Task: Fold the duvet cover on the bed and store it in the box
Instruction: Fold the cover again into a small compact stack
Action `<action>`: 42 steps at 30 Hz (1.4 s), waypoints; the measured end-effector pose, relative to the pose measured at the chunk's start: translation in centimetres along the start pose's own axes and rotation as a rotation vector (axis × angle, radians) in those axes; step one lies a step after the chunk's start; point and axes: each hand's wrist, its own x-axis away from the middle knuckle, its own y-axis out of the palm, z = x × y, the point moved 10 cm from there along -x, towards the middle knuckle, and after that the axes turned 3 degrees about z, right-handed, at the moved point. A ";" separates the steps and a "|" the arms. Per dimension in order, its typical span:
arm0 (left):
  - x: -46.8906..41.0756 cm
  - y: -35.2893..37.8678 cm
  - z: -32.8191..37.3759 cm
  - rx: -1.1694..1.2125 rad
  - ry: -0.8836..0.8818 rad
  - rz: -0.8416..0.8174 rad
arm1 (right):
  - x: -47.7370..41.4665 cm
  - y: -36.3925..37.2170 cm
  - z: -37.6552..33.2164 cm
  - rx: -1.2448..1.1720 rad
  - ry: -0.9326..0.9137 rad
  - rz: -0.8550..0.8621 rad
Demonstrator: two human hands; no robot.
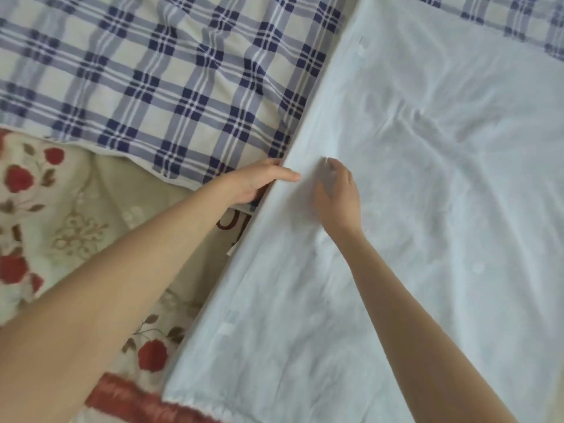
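Note:
A white duvet cover (427, 193) lies spread over the right half of the bed, wrinkled, its long left edge running diagonally from top centre to bottom left. My left hand (259, 184) grips that edge about halfway along, thumb on top and fingers tucked under the fabric. My right hand (335, 193) rests on the cover just to the right of the edge, fingers loosely bent on the cloth. No box is in view.
A blue and cream checked sheet (152, 71) covers the bed at upper left. A cream fleece blanket with red flowers (45, 224) lies at lower left, with a red border (137, 404) near the bottom edge.

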 end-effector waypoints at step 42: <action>26.4 -0.4 -24.7 -0.774 -0.079 0.843 | 39.1 -11.7 20.7 0.292 0.871 0.378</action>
